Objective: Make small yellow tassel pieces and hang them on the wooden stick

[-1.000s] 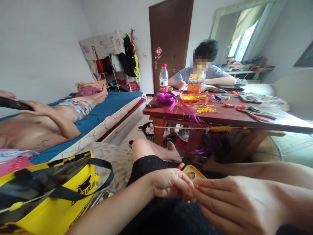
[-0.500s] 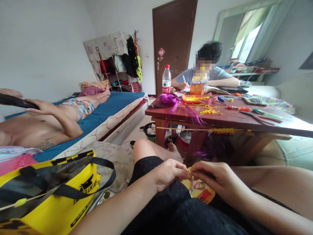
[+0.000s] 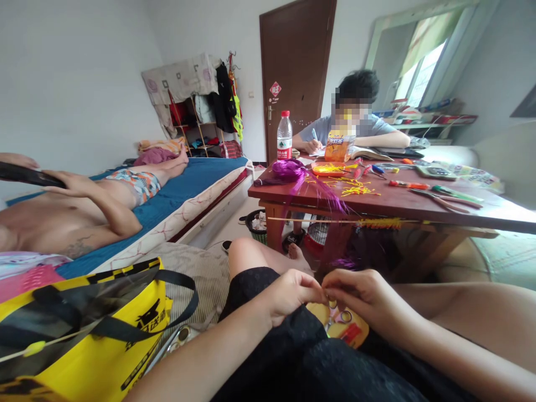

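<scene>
Over my lap, my left hand [image 3: 291,296] is closed in a pinch, thumb against fingers. My right hand [image 3: 362,296] pinches too, its fingertips meeting those of the left. Whatever lies between the fingertips is too small and covered to make out. Just beneath the hands rests a yellow tray [image 3: 359,339], partly hidden by them. In it are scissors [image 3: 345,316] with looped handles and a red piece [image 3: 350,335]. Black cloth [image 3: 268,357] covers my lap.
A dark red table [image 3: 288,192] ahead bears purple strands [image 3: 288,170], yellow pieces [image 3: 360,188], pliers [image 3: 439,200] and a water bottle [image 3: 284,139]. Behind it a person [image 3: 393,137] writes. Another person [image 3: 75,218] lies on the bed at left. A yellow bag [image 3: 96,352] stands at my left.
My right hand has shifted slightly left and up, its fingers now bunched closer to the left hand's fingertips. More of the tray shows below. The table items have not moved.
</scene>
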`<state>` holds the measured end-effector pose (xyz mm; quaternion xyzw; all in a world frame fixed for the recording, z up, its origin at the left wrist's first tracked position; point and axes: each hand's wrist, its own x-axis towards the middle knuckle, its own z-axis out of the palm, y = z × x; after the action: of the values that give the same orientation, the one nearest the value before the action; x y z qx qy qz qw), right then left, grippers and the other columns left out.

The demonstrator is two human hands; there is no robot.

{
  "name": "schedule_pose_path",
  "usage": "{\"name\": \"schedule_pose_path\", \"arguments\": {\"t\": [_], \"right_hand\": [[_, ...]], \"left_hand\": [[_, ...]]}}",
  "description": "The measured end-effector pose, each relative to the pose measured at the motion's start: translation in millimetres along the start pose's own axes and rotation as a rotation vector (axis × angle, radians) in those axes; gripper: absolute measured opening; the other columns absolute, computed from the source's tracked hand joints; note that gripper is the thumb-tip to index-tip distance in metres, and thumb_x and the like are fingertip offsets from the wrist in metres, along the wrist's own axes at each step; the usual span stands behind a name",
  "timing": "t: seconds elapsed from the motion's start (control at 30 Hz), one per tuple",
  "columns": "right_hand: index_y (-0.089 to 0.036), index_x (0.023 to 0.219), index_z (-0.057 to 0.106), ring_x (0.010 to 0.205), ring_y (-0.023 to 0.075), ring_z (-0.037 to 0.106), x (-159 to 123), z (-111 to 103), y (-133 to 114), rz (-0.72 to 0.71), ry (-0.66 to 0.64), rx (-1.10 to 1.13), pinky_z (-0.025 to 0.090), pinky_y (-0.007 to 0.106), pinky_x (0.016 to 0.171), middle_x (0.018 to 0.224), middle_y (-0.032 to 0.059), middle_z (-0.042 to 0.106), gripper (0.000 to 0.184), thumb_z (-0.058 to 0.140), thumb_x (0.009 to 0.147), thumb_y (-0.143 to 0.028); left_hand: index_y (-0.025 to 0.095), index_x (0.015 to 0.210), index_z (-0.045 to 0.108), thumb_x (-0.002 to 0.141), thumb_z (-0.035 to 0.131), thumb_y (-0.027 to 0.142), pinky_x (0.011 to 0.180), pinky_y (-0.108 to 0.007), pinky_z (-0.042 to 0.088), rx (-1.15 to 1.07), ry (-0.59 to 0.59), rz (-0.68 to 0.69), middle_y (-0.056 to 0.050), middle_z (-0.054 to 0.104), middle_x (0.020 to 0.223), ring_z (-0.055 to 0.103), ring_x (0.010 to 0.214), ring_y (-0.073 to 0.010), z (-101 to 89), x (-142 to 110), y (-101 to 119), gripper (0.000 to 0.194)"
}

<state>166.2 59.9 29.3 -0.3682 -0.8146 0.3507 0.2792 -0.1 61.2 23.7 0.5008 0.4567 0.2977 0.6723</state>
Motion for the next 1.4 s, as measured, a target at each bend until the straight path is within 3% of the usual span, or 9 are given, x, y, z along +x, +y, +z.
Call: {"name": "schedule_pose_path", "arguments": {"t": [0.27, 0.47, 0.57, 0.83, 1.03, 1.17, 1.27, 1.33, 1.4], "right_hand": [[-0.018, 0.071, 0.049, 0.046, 0.0096, 0.053, 7, 5, -2, 0.118, 0.06, 0.282, 0.04, 0.02, 0.045, 0.058, -0.0039, 0.053, 0.014, 0.046, 0.083, -0.025], [-0.018, 0.077, 0.053, 0.057, 0.0116, 0.054, -1, 3, -7, -0.058, 0.121, 0.024, 0.041, 0.022, 0.055, 0.064, -0.0006, 0.058, 0.016, 0.042, 0.086, -0.024], [-0.018, 0.079, 0.053, 0.055, 0.0111, 0.054, -2, 4, -7, -0.055, 0.11, 0.02, 0.042, 0.021, 0.053, 0.064, -0.0007, 0.058, 0.016, 0.041, 0.086, -0.025], [-0.018, 0.07, 0.047, 0.039, 0.0081, 0.052, 12, 5, -6, 0.208, 0.052, 0.406, 0.036, 0.017, 0.037, 0.05, -0.0063, 0.052, 0.012, 0.049, 0.079, -0.027], [-0.018, 0.067, 0.045, 0.03, 0.0074, 0.048, 23, 6, 0, 0.291, -0.059, 0.51, 0.035, 0.016, 0.03, 0.044, -0.0074, 0.052, 0.016, 0.05, 0.072, -0.032], [-0.019, 0.067, 0.044, 0.03, 0.0096, 0.049, 26, 5, 1, 0.29, -0.068, 0.444, 0.035, 0.018, 0.029, 0.043, -0.0068, 0.052, 0.016, 0.049, 0.074, -0.033], [-0.019, 0.073, 0.047, 0.037, 0.0108, 0.052, 23, 0, -7, 0.243, 0.018, 0.299, 0.037, 0.019, 0.035, 0.047, -0.0057, 0.052, 0.009, 0.045, 0.079, -0.025], [-0.017, 0.082, 0.05, 0.043, 0.0124, 0.054, 18, -4, -12, 0.066, 0.078, -0.005, 0.041, 0.022, 0.042, 0.051, -0.0036, 0.055, 0.009, 0.041, 0.082, -0.018], [-0.015, 0.087, 0.052, 0.05, 0.0151, 0.057, 12, -8, -13, -0.277, 0.067, -0.407, 0.044, 0.026, 0.048, 0.058, 0.001, 0.059, 0.016, 0.036, 0.084, -0.012]], "left_hand": [[0.017, 0.056, 0.057, 0.068, 0.053, 0.011, 0.066, -0.028, 0.033, 0.681, 0.34, 0.524, -0.003, 0.055, 0.064, 0.046, 0.072, -0.0179, 14.2, -21, 3, 0.014], [0.014, 0.054, 0.058, 0.057, 0.061, 0.024, 0.058, -0.024, 0.032, -0.037, 0.107, 0.083, 0.0, 0.052, 0.055, 0.043, 0.056, -0.0118, 3.6, -12, -3, 0.011], [0.013, 0.054, 0.058, 0.057, 0.061, 0.022, 0.058, -0.024, 0.032, -0.052, 0.087, 0.065, 0.0, 0.052, 0.055, 0.043, 0.056, -0.0115, 3.1, -12, -3, 0.01], [0.015, 0.064, 0.059, 0.077, 0.046, 0.008, 0.068, -0.03, 0.04, 1.116, 0.425, 0.911, -0.006, 0.052, 0.074, 0.045, 0.077, -0.0178, 12.4, -25, -8, 0.02], [0.01, 0.08, 0.06, 0.08, 0.041, 0.004, 0.084, -0.034, 0.04, 1.376, 0.217, 1.199, -0.01, 0.059, 0.091, 0.047, 0.09, -0.0197, 2.8, -27, -9, 0.021], [0.009, 0.081, 0.062, 0.082, 0.036, 0.004, 0.081, -0.033, 0.041, 1.46, 0.105, 1.157, -0.012, 0.062, 0.085, 0.05, 0.085, -0.0202, 0.0, -26, -5, 0.027], [0.01, 0.08, 0.062, 0.082, 0.035, 0.006, 0.078, -0.034, 0.042, 1.29, 0.12, 1.053, -0.012, 0.062, 0.083, 0.05, 0.082, -0.0205, 1.6, -21, -2, 0.027], [0.013, 0.075, 0.062, 0.08, 0.041, 0.011, 0.074, -0.032, 0.041, 1.01, 0.189, 0.872, -0.008, 0.062, 0.079, 0.05, 0.079, -0.0193, 3.0, -16, -1, 0.022], [0.015, 0.067, 0.061, 0.074, 0.053, 0.017, 0.068, -0.027, 0.039, 0.63, 0.238, 0.597, -0.004, 0.06, 0.071, 0.05, 0.072, -0.017, 3.8, -11, 2, 0.011]]}}
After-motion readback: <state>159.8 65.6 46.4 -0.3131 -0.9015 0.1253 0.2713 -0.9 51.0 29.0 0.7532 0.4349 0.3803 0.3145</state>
